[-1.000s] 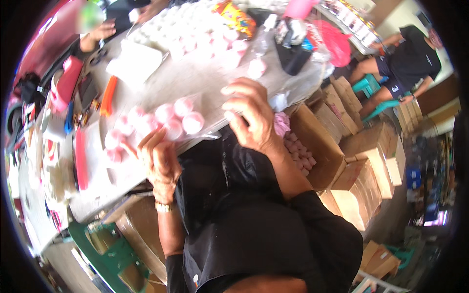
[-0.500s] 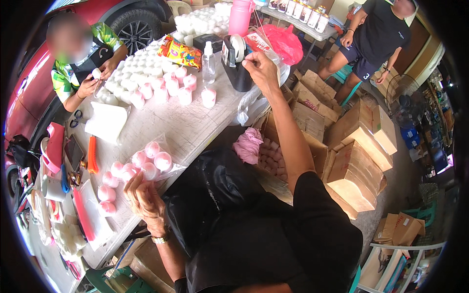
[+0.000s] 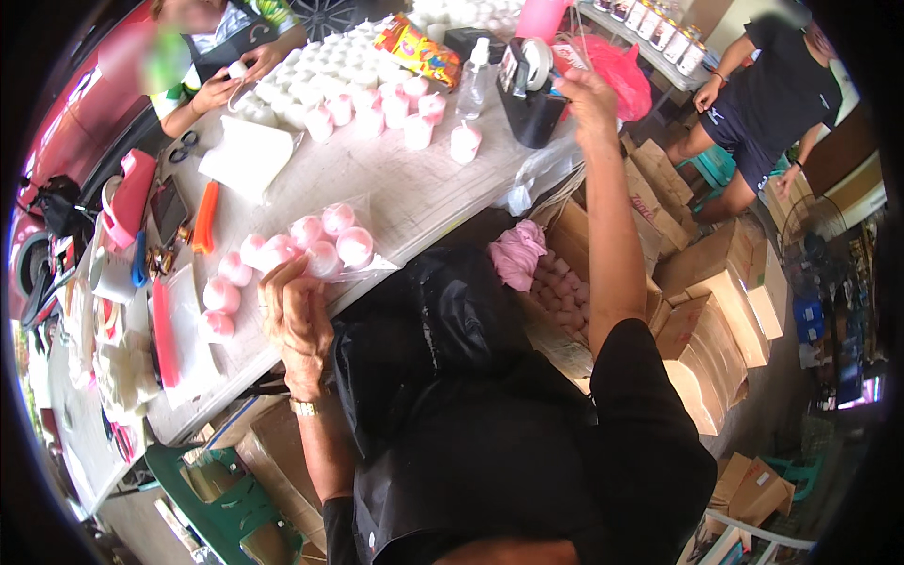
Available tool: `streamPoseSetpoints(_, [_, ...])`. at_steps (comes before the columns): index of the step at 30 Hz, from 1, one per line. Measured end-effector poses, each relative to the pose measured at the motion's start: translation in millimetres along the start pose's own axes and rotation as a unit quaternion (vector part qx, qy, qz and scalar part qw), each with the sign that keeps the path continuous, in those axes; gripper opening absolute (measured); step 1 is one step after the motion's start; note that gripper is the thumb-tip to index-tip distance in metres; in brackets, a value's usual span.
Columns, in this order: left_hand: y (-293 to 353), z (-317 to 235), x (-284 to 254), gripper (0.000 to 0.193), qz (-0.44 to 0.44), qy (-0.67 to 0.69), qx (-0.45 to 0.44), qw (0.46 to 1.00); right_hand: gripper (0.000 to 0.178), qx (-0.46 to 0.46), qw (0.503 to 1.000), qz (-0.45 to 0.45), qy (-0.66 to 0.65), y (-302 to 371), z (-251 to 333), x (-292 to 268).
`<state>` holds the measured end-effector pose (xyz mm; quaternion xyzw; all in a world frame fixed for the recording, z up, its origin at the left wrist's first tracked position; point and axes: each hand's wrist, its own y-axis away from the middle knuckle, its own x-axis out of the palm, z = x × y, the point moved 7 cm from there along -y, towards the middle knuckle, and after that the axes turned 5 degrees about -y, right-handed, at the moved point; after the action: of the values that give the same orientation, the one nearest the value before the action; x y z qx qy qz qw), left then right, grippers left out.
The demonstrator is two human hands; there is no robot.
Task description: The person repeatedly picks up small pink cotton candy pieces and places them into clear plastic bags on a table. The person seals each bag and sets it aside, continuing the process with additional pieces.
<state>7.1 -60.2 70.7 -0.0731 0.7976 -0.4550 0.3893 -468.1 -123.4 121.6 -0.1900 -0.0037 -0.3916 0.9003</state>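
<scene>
A clear plastic bag (image 3: 363, 262) holding several round pink pieces that look like candles lies near the table's front edge. Over its near left end, my left hand (image 3: 294, 315) is closed, fingers curled on the bag; its fingertips are partly hidden. More loose pink candles (image 3: 221, 294) form a curved row to the left of that hand. My right arm reaches far forward. At the black tape dispenser (image 3: 527, 118) my right hand (image 3: 593, 102) is closed in a pinch just right of the tape roll (image 3: 538, 64). What it pinches is too small to make out.
Rows of white candles (image 3: 306, 75) and pink ones in cups (image 3: 369, 115) fill the far side, by a spray bottle (image 3: 473, 83). Across the table, a person's hands (image 3: 226, 89) handle a white piece. Cardboard boxes (image 3: 711, 273) stand right; another person (image 3: 777, 94) is behind them.
The whole view has shifted, so the table appears farther right and higher. My right hand has drawn slightly away from the tape roll. My left hand stays by the bag.
</scene>
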Motion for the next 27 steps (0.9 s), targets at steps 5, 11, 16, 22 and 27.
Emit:
streamPoseSetpoints(5, [-3, 1, 1, 0.018, 0.013, 0.01, -0.007, 1.0, 0.038, -0.02, 0.999, 0.023, 0.016, 40, 5, -21])
streamPoseSetpoints(11, [-10, 4, 2, 0.014, 0.037, 0.013, -0.003, 0.999, 0.048, -0.005, 0.999, 0.041, 0.006, 54, -29, -28])
streamPoseSetpoints(16, [-15, 3, 1, 0.013, 0.039, 0.024, -0.018, 0.999, 0.043, -0.059, 0.994, 0.043, 0.086, 46, -37, -32])
streamPoseSetpoints(22, [-14, 9, -3, 0.016, 0.054, 0.064, -0.021, 0.996, 0.04, -0.211, 0.928, 0.091, 0.293, 39, -27, -43])
streamPoseSetpoints(27, [-10, 16, 1, 0.018, 0.045, 0.081, -0.01, 0.996, 0.041, -0.226, 0.879, 0.142, 0.395, 100, 0, -3])
